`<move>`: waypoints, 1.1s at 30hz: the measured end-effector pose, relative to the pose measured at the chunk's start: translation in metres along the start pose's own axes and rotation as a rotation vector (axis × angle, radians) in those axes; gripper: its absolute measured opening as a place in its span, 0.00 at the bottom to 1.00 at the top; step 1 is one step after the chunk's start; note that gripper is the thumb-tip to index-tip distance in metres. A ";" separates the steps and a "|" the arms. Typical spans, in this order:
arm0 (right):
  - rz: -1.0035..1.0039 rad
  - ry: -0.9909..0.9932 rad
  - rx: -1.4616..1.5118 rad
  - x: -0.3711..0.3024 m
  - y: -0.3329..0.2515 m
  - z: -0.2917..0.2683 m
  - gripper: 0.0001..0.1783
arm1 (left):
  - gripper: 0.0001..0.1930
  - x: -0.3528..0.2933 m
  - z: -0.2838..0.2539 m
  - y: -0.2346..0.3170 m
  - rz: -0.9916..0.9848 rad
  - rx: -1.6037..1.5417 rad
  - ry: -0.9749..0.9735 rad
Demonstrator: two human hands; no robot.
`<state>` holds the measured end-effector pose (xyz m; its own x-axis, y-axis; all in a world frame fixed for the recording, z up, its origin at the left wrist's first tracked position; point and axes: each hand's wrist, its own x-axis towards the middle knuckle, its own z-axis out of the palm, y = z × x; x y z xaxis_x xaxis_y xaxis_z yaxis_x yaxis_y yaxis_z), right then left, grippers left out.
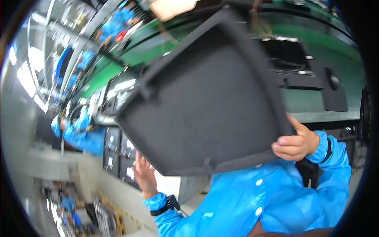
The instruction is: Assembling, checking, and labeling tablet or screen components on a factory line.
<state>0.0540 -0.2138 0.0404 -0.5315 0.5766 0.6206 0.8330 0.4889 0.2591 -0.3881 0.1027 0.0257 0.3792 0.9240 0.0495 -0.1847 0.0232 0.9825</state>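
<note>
A large shallow black tray [209, 106] with raised edges is held up at a tilt in front of my body, filling the middle of the view. My right hand [296, 142] grips its lower right edge, fingers curled over the rim. Beside the tray's lower left edge is my left hand [145, 175], its fingers stretched out and apart. Whether those fingertips touch the tray is hard to make out. The inside of the tray shows nothing lying in it.
Behind the tray runs a green-topped workbench [304, 104] bearing a dark flat device [286, 55] and a black mouse [333, 79] on a pad. Black boxes [120, 154] stand stacked at the left. A co-worker in blue [85, 132] is farther left.
</note>
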 end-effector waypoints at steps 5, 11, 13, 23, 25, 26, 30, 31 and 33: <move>-0.082 -0.087 0.502 0.118 -0.002 0.117 0.14 | 0.24 -0.128 -0.103 -0.065 -0.126 0.401 0.674; 0.155 -0.124 0.549 0.154 -0.030 0.261 0.18 | 0.20 -0.197 -0.169 -0.124 -0.287 0.458 0.938; 0.249 -0.143 0.588 0.159 -0.041 0.296 0.17 | 0.22 -0.183 -0.191 -0.135 -0.265 0.517 1.024; 0.261 -0.112 0.848 0.132 0.016 0.109 0.19 | 0.25 -0.096 -0.046 -0.034 -0.086 0.626 0.219; 0.452 -0.099 0.589 0.116 0.064 0.075 0.20 | 0.24 -0.074 0.026 0.017 -0.249 0.421 -0.352; 0.557 -0.010 0.511 0.106 0.088 0.067 0.21 | 0.23 -0.055 0.044 0.016 -0.309 0.440 -0.431; 0.777 0.212 0.015 0.095 0.193 0.067 0.27 | 0.19 0.019 0.119 -0.024 -0.040 0.580 -0.395; 0.786 0.239 -0.148 0.096 0.219 0.071 0.30 | 0.16 0.040 0.140 -0.039 0.199 0.680 -0.332; 0.765 0.130 -0.460 0.102 0.267 0.072 0.38 | 0.09 0.071 0.185 -0.058 0.388 0.661 -0.250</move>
<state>0.2112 0.0222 0.1193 0.1914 0.5443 0.8168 0.9459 -0.3244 -0.0055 -0.1825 0.0958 0.0053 0.6045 0.7050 0.3709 0.1998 -0.5850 0.7861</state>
